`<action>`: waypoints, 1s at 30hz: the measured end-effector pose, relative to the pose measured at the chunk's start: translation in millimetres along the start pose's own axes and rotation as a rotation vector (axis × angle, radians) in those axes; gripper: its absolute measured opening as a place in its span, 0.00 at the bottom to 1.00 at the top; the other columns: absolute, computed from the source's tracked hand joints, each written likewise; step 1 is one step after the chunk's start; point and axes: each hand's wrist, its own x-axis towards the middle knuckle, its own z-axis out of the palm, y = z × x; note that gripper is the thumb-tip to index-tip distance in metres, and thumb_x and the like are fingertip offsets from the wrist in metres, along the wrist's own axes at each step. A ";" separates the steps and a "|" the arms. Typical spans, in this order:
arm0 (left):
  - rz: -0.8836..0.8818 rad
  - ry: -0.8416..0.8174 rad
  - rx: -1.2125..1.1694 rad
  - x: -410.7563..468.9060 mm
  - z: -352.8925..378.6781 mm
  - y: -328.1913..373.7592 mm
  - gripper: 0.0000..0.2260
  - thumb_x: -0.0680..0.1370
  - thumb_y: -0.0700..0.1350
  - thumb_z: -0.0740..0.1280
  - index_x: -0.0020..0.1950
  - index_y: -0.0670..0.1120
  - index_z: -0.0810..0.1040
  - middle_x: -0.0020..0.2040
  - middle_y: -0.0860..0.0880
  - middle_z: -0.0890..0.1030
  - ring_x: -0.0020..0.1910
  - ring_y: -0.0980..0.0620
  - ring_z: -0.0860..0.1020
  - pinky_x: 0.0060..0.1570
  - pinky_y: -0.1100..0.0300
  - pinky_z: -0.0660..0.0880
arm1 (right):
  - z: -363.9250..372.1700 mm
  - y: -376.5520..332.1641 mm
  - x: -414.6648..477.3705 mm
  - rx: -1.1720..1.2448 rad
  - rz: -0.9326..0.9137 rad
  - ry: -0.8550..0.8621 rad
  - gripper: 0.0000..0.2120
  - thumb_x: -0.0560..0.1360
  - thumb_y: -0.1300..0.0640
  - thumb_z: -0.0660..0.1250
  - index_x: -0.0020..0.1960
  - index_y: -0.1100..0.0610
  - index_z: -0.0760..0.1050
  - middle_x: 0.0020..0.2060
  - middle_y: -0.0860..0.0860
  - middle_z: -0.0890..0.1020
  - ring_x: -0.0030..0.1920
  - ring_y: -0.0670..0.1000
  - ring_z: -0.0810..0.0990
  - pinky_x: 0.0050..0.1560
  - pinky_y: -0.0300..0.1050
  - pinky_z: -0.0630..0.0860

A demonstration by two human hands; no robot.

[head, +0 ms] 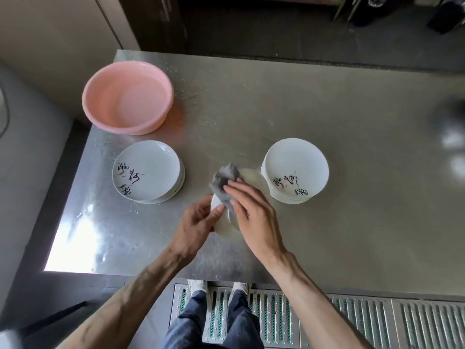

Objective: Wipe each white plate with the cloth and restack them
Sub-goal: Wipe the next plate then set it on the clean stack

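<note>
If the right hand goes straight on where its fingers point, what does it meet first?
The cloth, which it already presses on the held plate. Beyond that, probably the left stack, though the hand's height above the table is unclear.

The light on my feed is soft and fairly bright, strongest from the left: the brushed steel table (327,109) throws a white glare patch at its near left corner. Shadows are faint. The fluffy grey cloth (224,180) and the round white plate (222,224) smear with motion blur. A dark out-of-focus blob (450,132) sits at my right edge, and the table's edges bow.
</note>
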 end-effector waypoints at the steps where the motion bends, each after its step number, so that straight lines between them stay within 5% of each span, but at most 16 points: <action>1: -0.019 -0.007 -0.053 -2.4 -1.3 0.3 0.10 0.85 0.42 0.64 0.62 0.40 0.80 0.53 0.36 0.84 0.50 0.43 0.83 0.51 0.45 0.82 | -4.4 0.7 1.8 -0.017 -0.034 -0.047 0.17 0.81 0.66 0.66 0.68 0.57 0.79 0.67 0.47 0.78 0.70 0.45 0.74 0.71 0.41 0.69; 6: -0.079 0.000 -0.130 -10.6 -11.2 1.7 0.13 0.83 0.47 0.66 0.65 0.44 0.80 0.54 0.39 0.85 0.51 0.45 0.83 0.49 0.51 0.81 | -30.4 7.5 24.9 -0.016 0.201 0.041 0.15 0.80 0.67 0.66 0.65 0.57 0.79 0.61 0.47 0.81 0.60 0.47 0.80 0.63 0.35 0.71; 11: -0.070 -0.020 -0.191 -13.2 -9.9 6.0 0.12 0.84 0.45 0.66 0.65 0.42 0.80 0.55 0.38 0.84 0.52 0.42 0.83 0.50 0.51 0.81 | -13.8 -22.5 14.7 -0.059 -0.126 -0.228 0.20 0.79 0.69 0.66 0.68 0.57 0.78 0.68 0.49 0.78 0.71 0.45 0.73 0.73 0.38 0.66; 16: -0.114 0.008 -0.221 -20.5 -14.7 10.2 0.16 0.81 0.49 0.68 0.67 0.44 0.80 0.57 0.38 0.84 0.53 0.43 0.83 0.50 0.50 0.80 | -31.5 -16.0 28.8 -0.067 0.110 -0.042 0.17 0.80 0.67 0.65 0.66 0.57 0.80 0.65 0.49 0.80 0.64 0.47 0.78 0.68 0.42 0.72; 21: -0.096 -0.012 -0.267 -23.0 -13.3 15.7 0.15 0.81 0.48 0.68 0.65 0.43 0.80 0.56 0.42 0.85 0.52 0.46 0.83 0.50 0.53 0.80 | -20.4 -34.9 22.4 -0.087 -0.084 -0.186 0.17 0.80 0.67 0.66 0.67 0.57 0.79 0.67 0.48 0.79 0.69 0.47 0.75 0.72 0.39 0.68; 30: -0.073 0.100 -0.406 -29.3 -7.6 19.3 0.11 0.82 0.46 0.65 0.61 0.45 0.82 0.53 0.47 0.83 0.48 0.53 0.81 0.45 0.59 0.80 | -35.9 -26.7 4.8 -0.052 0.420 0.186 0.14 0.80 0.64 0.66 0.63 0.55 0.81 0.58 0.47 0.84 0.58 0.48 0.81 0.57 0.42 0.76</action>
